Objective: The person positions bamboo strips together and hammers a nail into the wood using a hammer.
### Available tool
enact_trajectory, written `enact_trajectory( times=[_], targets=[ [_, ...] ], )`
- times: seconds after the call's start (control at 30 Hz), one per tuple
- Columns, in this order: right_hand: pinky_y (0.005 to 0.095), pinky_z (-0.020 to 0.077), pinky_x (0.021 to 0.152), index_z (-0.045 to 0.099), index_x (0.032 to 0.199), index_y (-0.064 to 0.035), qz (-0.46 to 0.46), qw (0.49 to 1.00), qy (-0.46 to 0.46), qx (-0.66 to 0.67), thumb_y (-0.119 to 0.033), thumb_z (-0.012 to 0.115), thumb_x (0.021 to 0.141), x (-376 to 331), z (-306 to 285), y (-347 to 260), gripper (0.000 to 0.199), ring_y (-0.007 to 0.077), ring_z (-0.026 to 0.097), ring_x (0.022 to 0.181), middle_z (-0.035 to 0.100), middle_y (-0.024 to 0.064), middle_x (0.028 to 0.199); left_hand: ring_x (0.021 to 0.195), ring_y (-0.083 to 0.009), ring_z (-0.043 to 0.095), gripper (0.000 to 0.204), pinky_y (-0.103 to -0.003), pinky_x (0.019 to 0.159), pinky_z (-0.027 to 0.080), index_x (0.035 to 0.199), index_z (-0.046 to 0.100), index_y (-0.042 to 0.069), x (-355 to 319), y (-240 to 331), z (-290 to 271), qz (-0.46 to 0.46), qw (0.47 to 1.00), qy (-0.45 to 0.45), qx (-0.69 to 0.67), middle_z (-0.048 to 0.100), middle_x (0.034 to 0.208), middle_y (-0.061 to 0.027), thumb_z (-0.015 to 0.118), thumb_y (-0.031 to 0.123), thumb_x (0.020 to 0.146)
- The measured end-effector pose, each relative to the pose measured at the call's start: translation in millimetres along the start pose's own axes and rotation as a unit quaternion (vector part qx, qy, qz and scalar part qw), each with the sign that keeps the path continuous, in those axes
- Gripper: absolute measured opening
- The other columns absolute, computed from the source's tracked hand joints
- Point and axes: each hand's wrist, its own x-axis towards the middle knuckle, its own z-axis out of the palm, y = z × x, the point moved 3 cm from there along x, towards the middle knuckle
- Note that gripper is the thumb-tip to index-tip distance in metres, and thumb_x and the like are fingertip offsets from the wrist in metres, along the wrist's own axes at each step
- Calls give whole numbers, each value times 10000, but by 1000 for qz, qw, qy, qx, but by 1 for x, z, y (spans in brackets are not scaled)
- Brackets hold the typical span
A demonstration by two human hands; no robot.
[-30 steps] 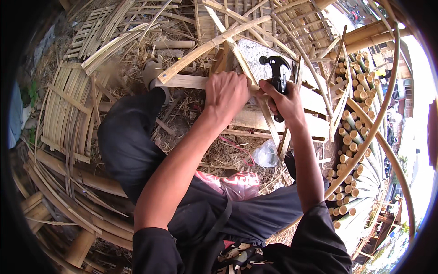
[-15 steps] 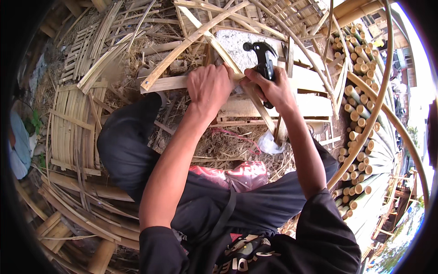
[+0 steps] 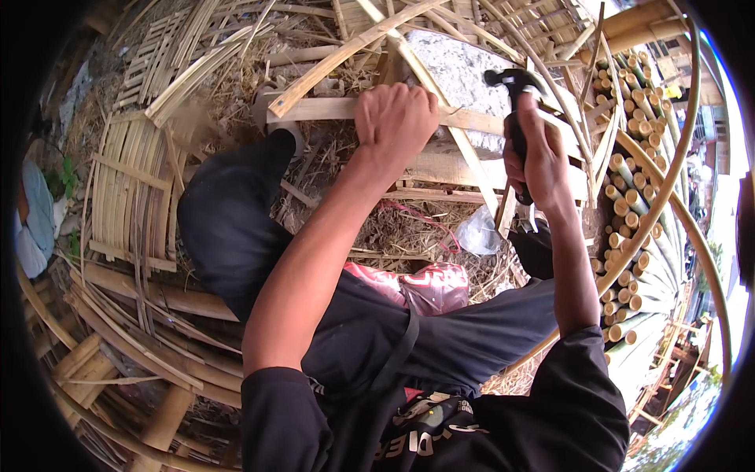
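Note:
My left hand (image 3: 395, 119) is closed over a flat wooden slat (image 3: 330, 108) that runs across a bamboo frame in front of me. My right hand (image 3: 537, 153) grips the black handle of a claw hammer (image 3: 511, 82), its head raised just right of the left hand, above the slat. Thin bamboo strips (image 3: 346, 55) cross diagonally over the slat. A grey stone block (image 3: 456, 67) lies behind the frame. I sit with knees apart in dark trousers.
A woven bamboo panel (image 3: 130, 189) lies at the left. Stacked cut bamboo poles (image 3: 629, 204) stand at the right, with a long curved bamboo strip (image 3: 676, 197) arching over them. Dry straw, a clear plastic bag (image 3: 480, 232) and a pink cloth (image 3: 417, 285) lie between my legs.
The hammer has lifted away from my left hand and swung to the right. My left hand stays on the slat.

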Motion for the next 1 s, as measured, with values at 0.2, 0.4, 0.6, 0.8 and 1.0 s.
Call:
enact_trajectory(
  times=[0.2,0.4,0.6,0.8,1.0],
  targets=[
    [232,264,367,522,698,-91,-104,994,-10,-18,-553,375,1065,-12,-3,-7,608,33,395,455,444,-60,571,328,-149,446,476,-330,345,336,463,533,145,-1,1,4,-25,999,-21,-30,475,386,-28,572,192,935],
    [248,238,371,503,744,-99,-47,995,29,-86,-594,462,1028,10,16,-1,572,51,333,400,413,-47,518,340,-162,487,483,-338,345,371,455,541,150,0,4,-3,-7,999,13,-29,507,394,-43,566,209,933],
    [252,292,362,537,745,-77,27,969,-38,-242,-620,499,999,13,11,-39,601,61,362,385,406,-51,510,323,-169,498,515,-349,355,432,468,579,120,2,2,5,-9,999,-26,-28,525,400,-57,513,246,963],
    [253,246,351,482,698,-99,52,946,-76,-311,-644,484,994,24,8,-44,621,45,319,374,371,-63,494,328,-173,515,534,-354,349,428,463,586,106,5,2,1,-28,996,-64,-59,522,395,-61,504,250,971],
    [255,262,347,438,668,-99,-26,954,-101,-281,-644,470,999,20,11,-53,638,45,316,372,365,-57,494,321,-109,428,518,-317,316,343,469,596,135,1,0,3,-10,1000,-2,-30,474,380,-4,539,258,969]
  ],
)
